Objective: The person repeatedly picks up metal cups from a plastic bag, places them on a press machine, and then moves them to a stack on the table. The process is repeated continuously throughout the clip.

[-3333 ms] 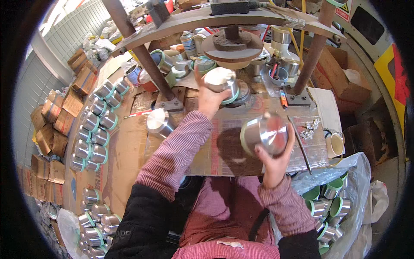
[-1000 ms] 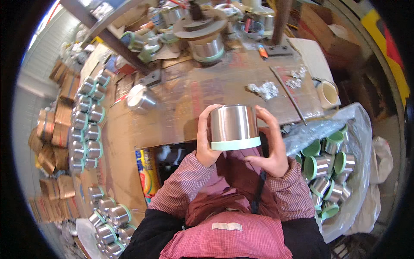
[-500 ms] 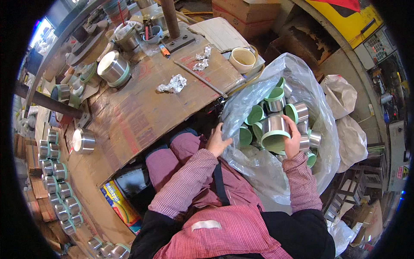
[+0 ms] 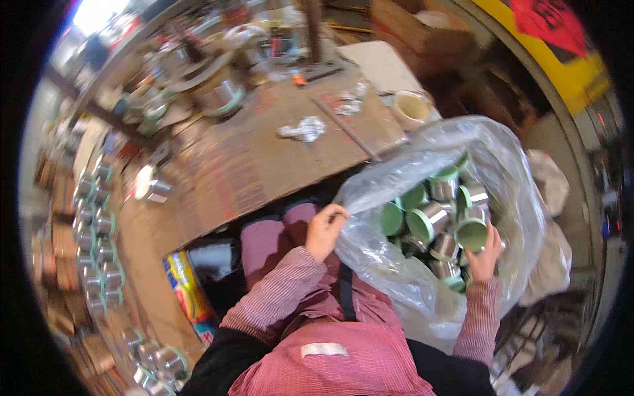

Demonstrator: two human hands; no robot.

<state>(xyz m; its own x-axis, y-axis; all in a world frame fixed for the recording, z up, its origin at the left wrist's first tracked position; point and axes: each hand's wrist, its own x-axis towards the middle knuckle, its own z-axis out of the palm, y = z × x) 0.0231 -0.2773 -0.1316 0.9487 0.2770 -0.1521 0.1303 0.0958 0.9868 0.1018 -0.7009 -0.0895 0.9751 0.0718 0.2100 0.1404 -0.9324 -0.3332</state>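
Note:
A large clear plastic bag (image 4: pixel 370 247) stands open at my right, with several steel cups with pale green rims (image 4: pixel 428 221) lying jumbled in it. My left hand (image 4: pixel 323 234) is closed at the bag's left edge, its fingertips pinching the film. Inside the bag, at the right, my right hand (image 4: pixel 484 256) grips one steel cup (image 4: pixel 472 235), thumb and fingers on either side. That cup's green-rimmed mouth faces me.
A cardboard-covered workbench (image 4: pixel 244 175) lies ahead to the left, bearing crumpled foil (image 4: pixel 304 129), a thin rod (image 4: pixel 343 129), a cream cup (image 4: pixel 409 109) and a lone steel cup (image 4: pixel 153 185). Rows of steel cups (image 4: pixel 99 244) line the far left. Pale sacks (image 4: pixel 548 254) stand right of the bag.
My left hand has gone from open beside the bag to closed on its edge. The right hand has moved rightward in the bag and holds a cup there. The view has shifted and blurred.

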